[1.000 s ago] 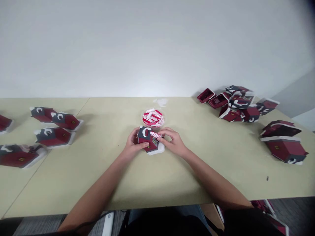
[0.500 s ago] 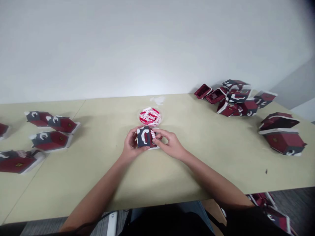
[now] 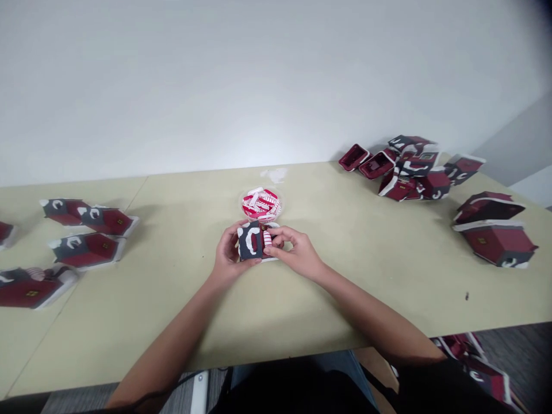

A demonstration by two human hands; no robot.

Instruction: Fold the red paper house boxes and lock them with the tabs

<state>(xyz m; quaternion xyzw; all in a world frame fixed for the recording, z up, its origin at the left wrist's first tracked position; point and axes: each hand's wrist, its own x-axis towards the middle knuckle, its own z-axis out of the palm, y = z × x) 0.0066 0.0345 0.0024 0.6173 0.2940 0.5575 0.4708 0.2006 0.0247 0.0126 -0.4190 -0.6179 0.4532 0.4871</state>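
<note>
I have the left hand curled around the left side of a small dark-red card house with a charcoal roof and white snow trim, its fingers bent up against the wall and roof in a firm wrap. That house sits near the middle of the beige worktop, on a white base, just in front of a clear round plastic tub packed with red-and-white striped paper pieces. The right hand comes in from the other side, its fingers pinching a red-and-white striped candy-cane piece against the house, though they hide exactly where it meets the card. From where I sit, the pinch looks like the weak point: the piece is slim, and a loose grip could let it slip or drop. Pressing too hard could dent the thin card walls, while a sideways push could tip the house toward the tub, which stands close enough to be knocked. More red-and-charcoal houses lie tilted at the left, and a jumbled heap of red card houses and open boxes sits at the far right, both well apart from the hands.
</note>
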